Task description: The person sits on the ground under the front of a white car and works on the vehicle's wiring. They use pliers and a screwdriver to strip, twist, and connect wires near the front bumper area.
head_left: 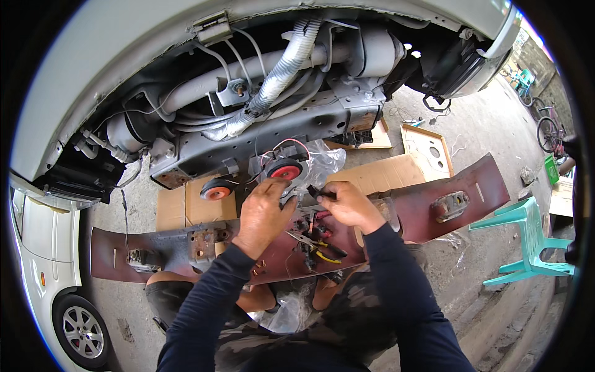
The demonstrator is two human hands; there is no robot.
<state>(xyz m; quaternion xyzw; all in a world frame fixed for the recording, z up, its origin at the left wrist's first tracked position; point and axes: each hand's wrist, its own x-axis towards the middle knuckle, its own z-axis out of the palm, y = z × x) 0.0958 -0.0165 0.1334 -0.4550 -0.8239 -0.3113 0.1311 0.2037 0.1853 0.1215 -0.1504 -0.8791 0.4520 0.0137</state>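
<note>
My right hand (351, 208) pinches a small black part (317, 192) between thumb and fingers. It looks like a connector, but its kind is not clear. My left hand (263, 209) is closed just below a round red-and-black horn (286, 171); what its fingertips hold is hidden. Further left sits a second red-and-black horn (216, 191). Beneath my hands lies a maroon bumper (409, 221), bearing pliers (302, 240) with dark jaws, yellow-handled cutters (327, 256) and several small red and black parts (317, 226). Small copper-coloured pieces (259, 268) lie near my left wrist.
Ahead, the opened vehicle front shows a metal crossmember (260, 136) and a silver corrugated hose (279, 74). Flattened cardboard (384, 175) and clear plastic (325, 156) lie beyond the bumper. A teal plastic chair (527, 245) stands at right; a white car (46, 248) is at left.
</note>
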